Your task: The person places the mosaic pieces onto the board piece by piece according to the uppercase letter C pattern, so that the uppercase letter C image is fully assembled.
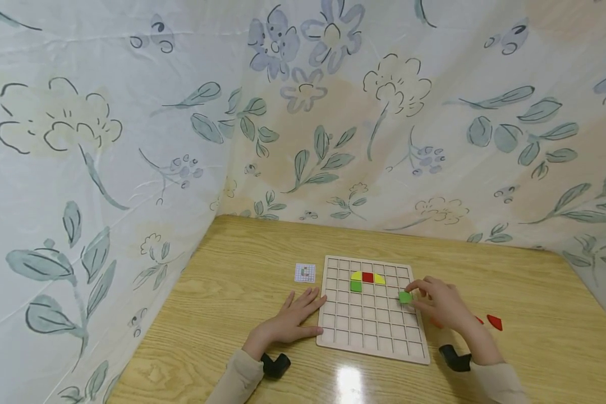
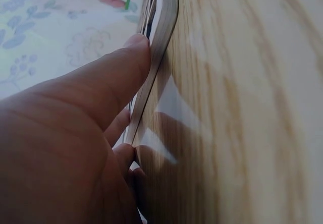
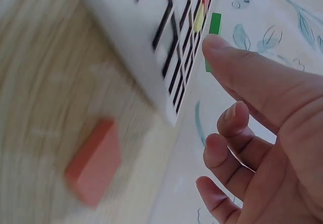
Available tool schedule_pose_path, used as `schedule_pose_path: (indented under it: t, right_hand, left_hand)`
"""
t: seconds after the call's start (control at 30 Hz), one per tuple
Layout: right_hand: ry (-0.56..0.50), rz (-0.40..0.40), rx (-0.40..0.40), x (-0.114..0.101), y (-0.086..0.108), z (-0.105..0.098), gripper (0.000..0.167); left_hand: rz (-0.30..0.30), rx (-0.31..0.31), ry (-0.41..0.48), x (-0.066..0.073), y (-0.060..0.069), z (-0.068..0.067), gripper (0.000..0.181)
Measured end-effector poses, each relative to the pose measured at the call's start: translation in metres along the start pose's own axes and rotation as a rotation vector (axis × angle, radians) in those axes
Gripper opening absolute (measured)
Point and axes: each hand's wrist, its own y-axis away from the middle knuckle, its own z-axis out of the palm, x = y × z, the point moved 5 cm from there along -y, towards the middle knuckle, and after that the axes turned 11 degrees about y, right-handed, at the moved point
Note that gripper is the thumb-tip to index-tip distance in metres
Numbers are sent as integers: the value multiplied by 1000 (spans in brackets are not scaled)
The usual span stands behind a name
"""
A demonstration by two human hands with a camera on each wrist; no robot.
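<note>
Wood-grained table (image 1: 207, 303) bearing gridded board (image 1: 356, 325), small printed card (image 1: 305, 272), red pieces (image 1: 495, 322)

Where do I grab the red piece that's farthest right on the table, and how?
Best pinch the red piece by two opposite edges, probably from above and its right. It lies flat on the table, so it's hard to get under, and the right hand is on its left.
</note>
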Motion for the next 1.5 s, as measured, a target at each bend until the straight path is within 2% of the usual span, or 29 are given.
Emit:
schedule_pose_path:
  t: [0.2,0.43,1.1,1.5]
  right_hand:
    - [-24,-32,37,-16,-8,5,21]
    - [-47,-10,-14,-29,-17,13,21]
    - [-50,13,-12,-67,-35,27,22]
    - [-76,53,-55,-79,-44,36,17]
  left_hand:
    - [1,4,2,-1,1,-1,68]
    - [-3,0,7,-2,1,-1,69]
    - [1,-3,15,-3,0,0,69]
    - [21,2,32,0,0,-1,68]
